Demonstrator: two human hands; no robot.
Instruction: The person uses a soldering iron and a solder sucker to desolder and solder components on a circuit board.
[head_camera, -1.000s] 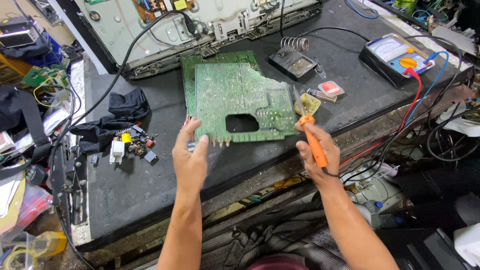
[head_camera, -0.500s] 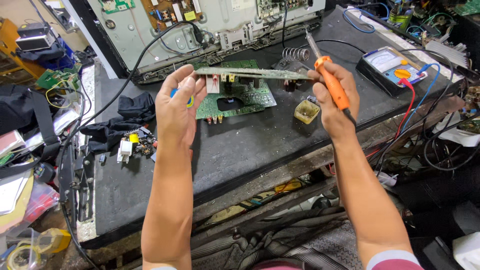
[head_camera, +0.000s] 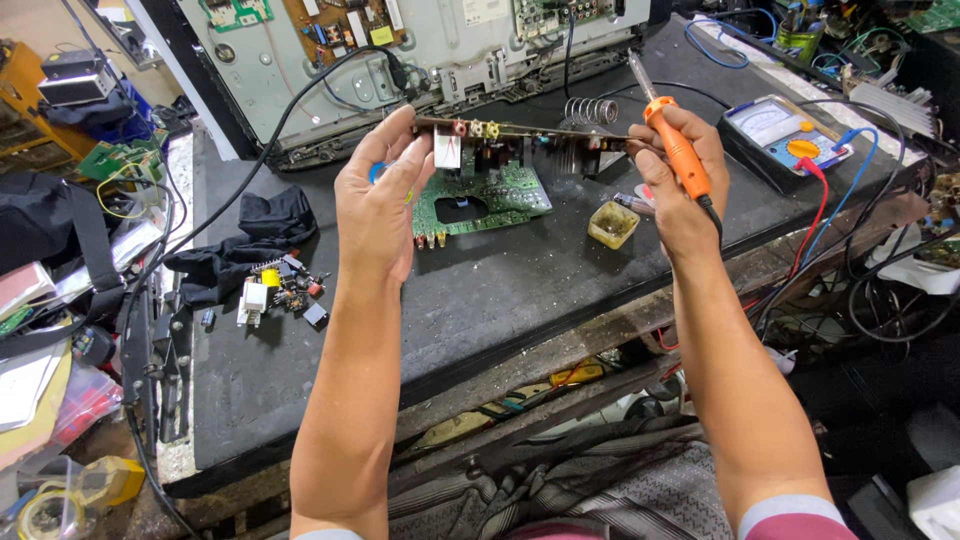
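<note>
I hold the circuit board (head_camera: 520, 132) edge-on above the surface (head_camera: 480, 290), my left hand (head_camera: 378, 200) closed on its left end. My right hand (head_camera: 680, 170) props the other end, its grip closed around the orange soldering iron (head_camera: 672, 140), tip up. I judge this an inspection step; next calls for steadying the board before bringing the tip round.
</note>
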